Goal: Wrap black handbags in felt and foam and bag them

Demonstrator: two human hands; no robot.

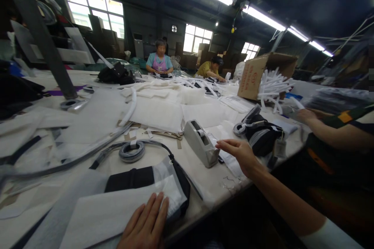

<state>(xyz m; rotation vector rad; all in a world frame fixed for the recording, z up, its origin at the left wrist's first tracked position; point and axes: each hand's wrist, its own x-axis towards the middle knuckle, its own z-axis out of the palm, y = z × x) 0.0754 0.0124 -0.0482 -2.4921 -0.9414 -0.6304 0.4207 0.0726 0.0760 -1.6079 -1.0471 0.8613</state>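
My left hand (pixel 146 223) lies flat, fingers together and stretched out, on a white sheet (pixel 111 212) that covers a black bag (pixel 140 177) in clear plastic at the table's near edge. My right hand (pixel 241 155) reaches out over the table with fingers spread, empty, its fingertips just beside the rear of a grey tape dispenser (pixel 201 143). Nothing is gripped by either hand.
White sheets (pixel 157 113) are piled mid-table, with a tape roll (pixel 132 151), a black bag (pixel 263 132) and a cardboard box (pixel 257 74) of white strips. A co-worker's arm (pixel 327 128) rests at right. Two people sit at the far end. A grey post (pixel 43 35) stands at left.
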